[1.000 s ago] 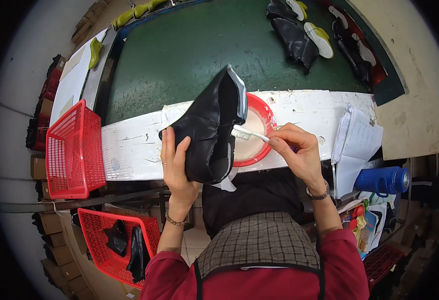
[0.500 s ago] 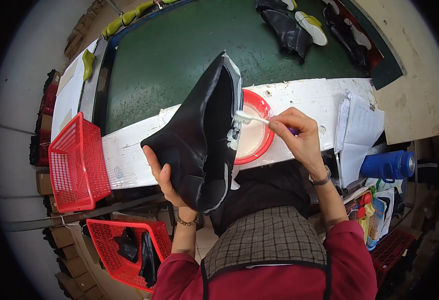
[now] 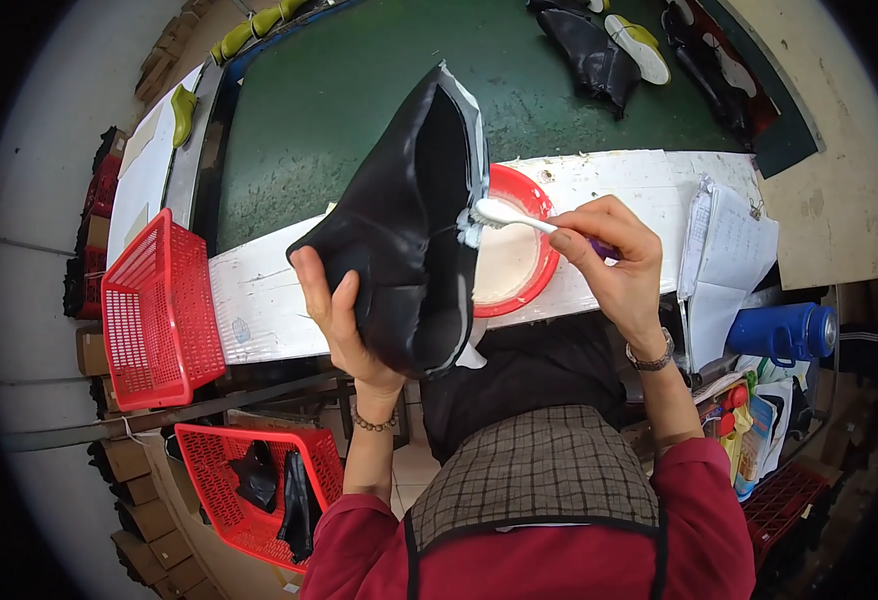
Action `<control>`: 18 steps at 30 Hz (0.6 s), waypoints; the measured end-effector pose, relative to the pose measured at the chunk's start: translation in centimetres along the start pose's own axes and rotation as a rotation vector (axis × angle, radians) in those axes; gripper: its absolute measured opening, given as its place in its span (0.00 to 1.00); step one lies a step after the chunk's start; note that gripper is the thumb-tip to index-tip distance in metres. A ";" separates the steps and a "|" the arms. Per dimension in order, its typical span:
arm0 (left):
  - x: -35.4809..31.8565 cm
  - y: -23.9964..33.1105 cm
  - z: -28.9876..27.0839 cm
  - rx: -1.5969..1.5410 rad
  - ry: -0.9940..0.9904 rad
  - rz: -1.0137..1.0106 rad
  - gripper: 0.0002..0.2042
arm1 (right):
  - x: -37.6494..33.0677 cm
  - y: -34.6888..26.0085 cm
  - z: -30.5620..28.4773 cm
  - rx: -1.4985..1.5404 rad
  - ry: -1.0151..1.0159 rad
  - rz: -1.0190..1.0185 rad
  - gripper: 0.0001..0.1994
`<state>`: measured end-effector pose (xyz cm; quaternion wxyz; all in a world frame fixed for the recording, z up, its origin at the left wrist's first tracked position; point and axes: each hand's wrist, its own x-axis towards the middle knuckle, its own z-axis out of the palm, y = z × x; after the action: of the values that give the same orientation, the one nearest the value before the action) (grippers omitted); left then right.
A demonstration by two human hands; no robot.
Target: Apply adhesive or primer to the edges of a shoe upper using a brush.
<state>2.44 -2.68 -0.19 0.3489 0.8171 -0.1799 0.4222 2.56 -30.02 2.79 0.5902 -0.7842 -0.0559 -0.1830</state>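
Fingers of the left hand (image 3: 344, 320) curl around the lower edge of a black leather shoe upper (image 3: 409, 230), thumb pressed on its outer face, holding the piece upright above the edge of the white workbench (image 3: 259, 290). The right hand (image 3: 614, 260) pinches a white toothbrush (image 3: 509, 215) by its purple handle, fingers closed tight around it, with the bristle head touching the white-smeared rim of the upper at about 3 o'clock on the piece. Just behind the brush, at 3 o'clock from the upper, a red bowl (image 3: 544, 265) of pale paste sits on the workbench, partly hidden by the leather.

Out at 9 o'clock from the hands, an empty red mesh basket (image 3: 154, 310) leans against the bench end. At 7 o'clock, lower down, a second red basket (image 3: 259, 480) holds a few black leather pieces. At 3 o'clock beyond the right wrist lie clipped sheets of paper (image 3: 729, 250), and a blue flask (image 3: 784, 332) rests on its side just past them. Beyond the bench, at 12 o'clock, stretches a green belt (image 3: 339, 110) carrying more black uppers (image 3: 589, 50) and a shoe last with a yellow-green edge (image 3: 639, 45) at 1 o'clock. The person wears a red top under a checked apron (image 3: 539, 470)
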 end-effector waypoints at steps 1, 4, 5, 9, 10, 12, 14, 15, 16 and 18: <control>0.7 0.6 0.1 0.023 -0.021 0.040 0.25 | 0.0 -0.2 0.0 -0.014 0.000 -0.016 0.08; 1.2 0.5 0.5 0.013 -0.033 0.058 0.26 | -0.1 -0.4 0.2 0.012 -0.036 -0.167 0.09; 1.4 0.4 0.6 0.041 -0.038 0.057 0.27 | -0.2 -0.5 0.3 0.016 -0.041 -0.170 0.09; 2.2 0.1 1.1 0.092 -0.006 0.057 0.29 | -1.0 -0.8 0.4 -0.043 -0.113 -0.212 0.09; 2.4 0.1 1.2 0.105 0.013 0.060 0.30 | -1.1 -1.0 0.5 -0.051 -0.128 -0.225 0.09; 2.7 -0.4 1.3 0.113 0.022 0.067 0.31 | -1.2 -1.9 0.3 -0.038 -0.167 -0.209 0.09; 2.8 -0.8 1.4 0.149 0.004 0.111 0.31 | -1.2 -2.5 0.5 -0.027 -0.204 -0.193 0.09; 2.6 -1.1 1.4 0.151 0.004 0.111 0.31 | -1.2 -2.8 0.7 0.006 -0.230 -0.170 0.08; 2.5 -1.4 1.6 0.137 0.001 0.108 0.30 | -1.2 -2.9 0.7 0.036 -0.253 -0.145 0.08; 2.6 -1.7 1.1 0.125 0.001 0.106 0.29 | -0.7 -2.8 0.8 0.023 -0.285 -0.094 0.07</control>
<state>5.58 -2.26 0.74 0.2746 0.8265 -0.1962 0.4506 1.28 -28.37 4.89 0.5760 -0.7921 -0.1777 -0.0963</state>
